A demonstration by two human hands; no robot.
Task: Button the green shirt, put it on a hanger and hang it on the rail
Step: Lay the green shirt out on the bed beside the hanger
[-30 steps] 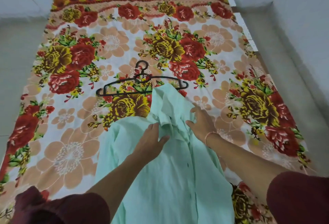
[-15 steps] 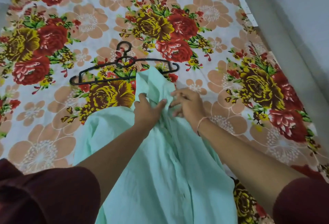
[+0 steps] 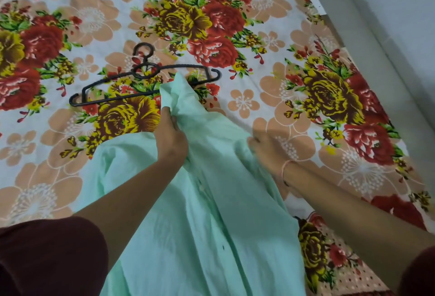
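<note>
Lying on the flowery bed [image 3: 259, 83], the green shirt [image 3: 211, 225] covers part of the black hanger [image 3: 183, 66]. The left hand [image 3: 170, 135] grips its top. The right hand [image 3: 266, 152] touches its edge, too blurry to tell more.

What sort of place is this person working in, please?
Probably a home bedroom: a floral bedsheet spread wide beside a pale wall, with a green shirt and black hanger on it.
</note>
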